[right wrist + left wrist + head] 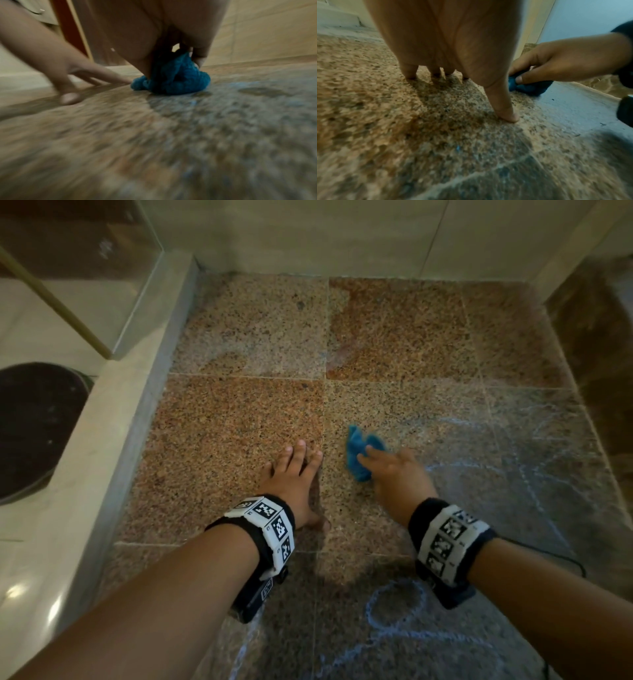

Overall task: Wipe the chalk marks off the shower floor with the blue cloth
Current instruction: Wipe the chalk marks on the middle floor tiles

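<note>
Our right hand (397, 474) grasps the bunched blue cloth (359, 453) on the shower floor (239, 412); our left hand (291, 477) presses flat, fingers straight, beside it.

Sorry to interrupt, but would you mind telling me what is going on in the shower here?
A person is wiping chalk off the granite shower floor. Their right hand grips a bunched blue cloth and presses it to the floor near the middle. Their left hand rests open beside it, fingertips and thumb braced on the tiles. Pale chalk marks remain in front of the person and to the right, so the job is unfinished.
</note>
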Tool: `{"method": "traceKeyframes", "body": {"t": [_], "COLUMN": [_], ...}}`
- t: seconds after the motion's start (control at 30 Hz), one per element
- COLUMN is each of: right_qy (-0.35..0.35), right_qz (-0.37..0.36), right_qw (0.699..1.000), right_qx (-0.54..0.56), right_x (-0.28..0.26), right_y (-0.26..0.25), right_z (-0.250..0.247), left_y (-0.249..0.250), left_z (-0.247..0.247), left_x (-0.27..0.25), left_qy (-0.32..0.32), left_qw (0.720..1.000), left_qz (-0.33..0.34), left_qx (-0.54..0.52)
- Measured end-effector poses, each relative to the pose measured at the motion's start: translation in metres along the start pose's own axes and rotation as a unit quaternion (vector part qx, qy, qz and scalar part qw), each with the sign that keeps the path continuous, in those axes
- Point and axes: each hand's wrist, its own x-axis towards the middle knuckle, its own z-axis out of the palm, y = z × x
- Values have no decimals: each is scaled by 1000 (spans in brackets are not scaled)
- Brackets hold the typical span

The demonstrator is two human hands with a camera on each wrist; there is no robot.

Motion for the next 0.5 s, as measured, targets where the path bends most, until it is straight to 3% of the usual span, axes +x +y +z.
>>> {"method": "traceKeyframes", "body": {"t": [0.03,0.17,0.27,0.37,0.43,0.5], "right_qy": [-24,37,3,75,62,35], "right_qz": [-45,-166,-32,119,149,117], "right_qw": [998,985,998,985,984,992], "right_qx": [-20,-19,61,105,78,40], "right_x": [-1,-20,-13,-8,-11,-14], "right_y": [-6,-13,21,54,55,35], "right_z": [12,13,-5,-15,-16,-14], "left_y": [0,-1,-1,-1,-1,-1], "left_z": [0,0,0,0,0,0], "left_x": [0,0,0,0,0,0], "left_qy": [1,-3,-1,-1,-5,-5], "left_qw": [1000,1000,1000,1000,1000,1000], "left_qz": [-1,0,4,4,3,1], "left_qx": [0,-5,-5,-3,-1,1]}}
